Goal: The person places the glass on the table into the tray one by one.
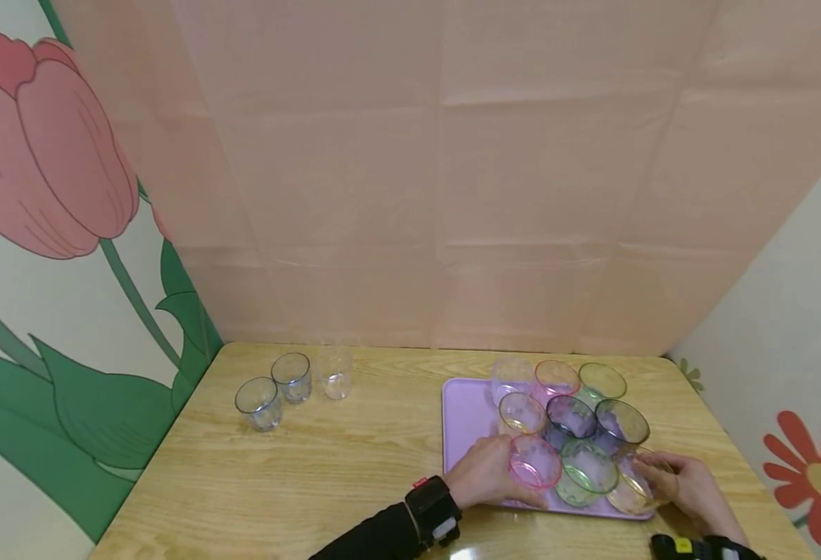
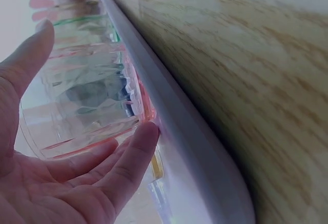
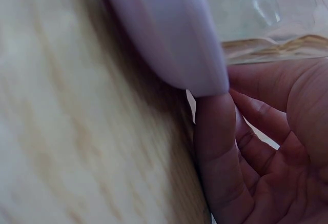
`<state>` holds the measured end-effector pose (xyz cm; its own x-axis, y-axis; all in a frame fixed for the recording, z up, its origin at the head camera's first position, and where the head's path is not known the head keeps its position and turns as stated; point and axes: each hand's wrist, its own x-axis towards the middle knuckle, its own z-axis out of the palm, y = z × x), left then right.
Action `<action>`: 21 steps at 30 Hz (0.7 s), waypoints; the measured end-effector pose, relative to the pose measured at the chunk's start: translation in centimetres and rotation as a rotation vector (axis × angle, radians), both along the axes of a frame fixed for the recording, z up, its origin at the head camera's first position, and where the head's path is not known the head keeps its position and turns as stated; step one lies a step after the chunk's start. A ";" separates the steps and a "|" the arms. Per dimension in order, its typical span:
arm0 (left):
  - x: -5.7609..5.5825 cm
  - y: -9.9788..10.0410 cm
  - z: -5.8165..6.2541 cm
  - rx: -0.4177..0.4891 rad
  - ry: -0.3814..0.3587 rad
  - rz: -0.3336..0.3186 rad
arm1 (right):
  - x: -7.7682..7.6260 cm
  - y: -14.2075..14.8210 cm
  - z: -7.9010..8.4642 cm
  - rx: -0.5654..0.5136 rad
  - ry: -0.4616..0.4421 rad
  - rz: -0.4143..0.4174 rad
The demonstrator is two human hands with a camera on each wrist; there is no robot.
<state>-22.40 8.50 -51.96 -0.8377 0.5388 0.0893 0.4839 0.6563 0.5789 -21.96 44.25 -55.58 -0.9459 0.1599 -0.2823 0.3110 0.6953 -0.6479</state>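
Note:
A lilac tray (image 1: 468, 404) carries several coloured drinking glasses set close together. In its front row stand a pink glass (image 1: 535, 462), a green glass (image 1: 585, 470) and a yellow glass (image 1: 630, 488). My left hand (image 1: 487, 472) lies along the pink glass's left side. In the left wrist view, its thumb extends past one side of this glass and a fingertip (image 2: 148, 131) meets the base at the tray edge. My right hand (image 1: 693, 486) is beside the yellow glass at the tray's right front corner. One right finger (image 3: 218, 126) touches that corner in the right wrist view.
A dark blue glass (image 1: 570, 418) and a grey glass (image 1: 622, 426) stand mid-tray, with paler glasses behind. Three clear glasses, including a dark-rimmed one (image 1: 260, 406), stand at the table's left. A peach cloth (image 1: 438, 194) hangs along the back edge.

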 end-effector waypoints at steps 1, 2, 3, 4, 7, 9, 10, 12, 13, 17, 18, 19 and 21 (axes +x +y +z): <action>0.0 0.0 0.1 -0.002 -0.003 0.003 | 0.0 0.0 0.0 -0.002 -0.001 0.002; 0.0 -0.1 0.2 0.000 -0.004 -0.005 | -0.1 0.0 0.0 -0.006 -0.002 0.002; 0.0 -0.2 0.3 0.002 -0.004 -0.012 | -0.1 0.0 0.0 -0.009 -0.004 0.001; 0.0 -0.3 0.4 0.005 -0.006 -0.021 | -0.1 0.0 0.0 -0.008 -0.004 0.001; 0.2 -0.6 0.9 0.008 -0.008 -0.033 | -0.1 0.0 0.1 -0.007 -0.006 0.001; 0.2 -1.0 1.2 -0.001 -0.032 -0.013 | 0.0 -0.1 0.1 0.001 0.002 -0.004; 0.3 -1.2 1.4 -0.009 -0.043 0.002 | 0.1 -0.1 0.1 0.001 0.007 -0.003; 0.3 -1.6 1.8 -0.015 -0.072 0.035 | 0.1 -0.1 0.1 0.004 0.022 -0.007; 0.3 -1.8 2.0 -0.016 -0.082 0.044 | 0.2 -0.2 0.0 0.004 0.025 -0.011; 0.1 -2.9 2.9 -0.011 -0.099 0.055 | 0.2 -0.2 0.0 0.002 0.016 -0.013; -0.1 -3.2 3.1 -0.014 -0.097 0.053 | 0.1 -0.1 0.0 -0.005 0.006 -0.011; -0.2 -3.5 3.2 -0.016 -0.097 0.054 | 0.0 -0.1 0.0 -0.007 -0.001 -0.009; -0.4 -4.0 3.4 -0.013 -0.104 0.062 | 0.0 -0.1 0.0 -0.010 -0.012 -0.010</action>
